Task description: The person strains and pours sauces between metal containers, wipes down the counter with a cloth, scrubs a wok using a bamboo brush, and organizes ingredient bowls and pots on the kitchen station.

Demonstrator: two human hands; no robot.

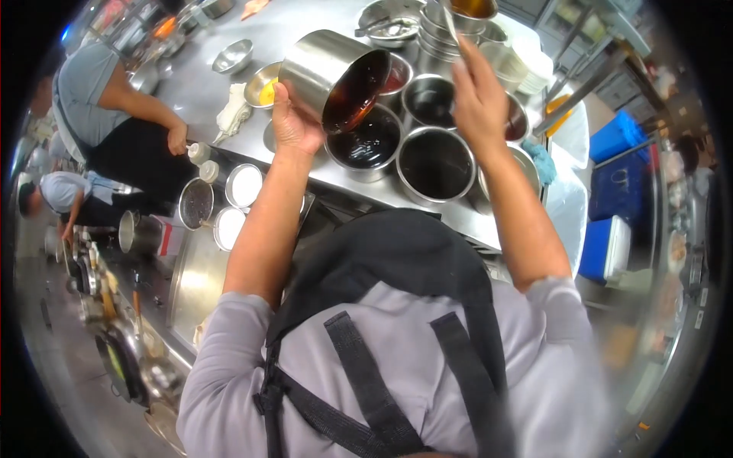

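My left hand is closed on a metal pot, which it holds tilted on its side. Dark reddish-brown liquid lines the pot's inside, and its rim hangs over a metal container of glossy dark liquid. To the right, my right hand is closed around a thin light-coloured utensil handle; I cannot make out its working end. Under and beside that hand stand more metal containers of dark contents, one at the front and one behind it.
Stacked metal containers stand at the back of the steel table. A bowl with yellow contents and a crumpled cloth lie left. One co-worker stands at the left; another person is farther off. Blue bins stand right.
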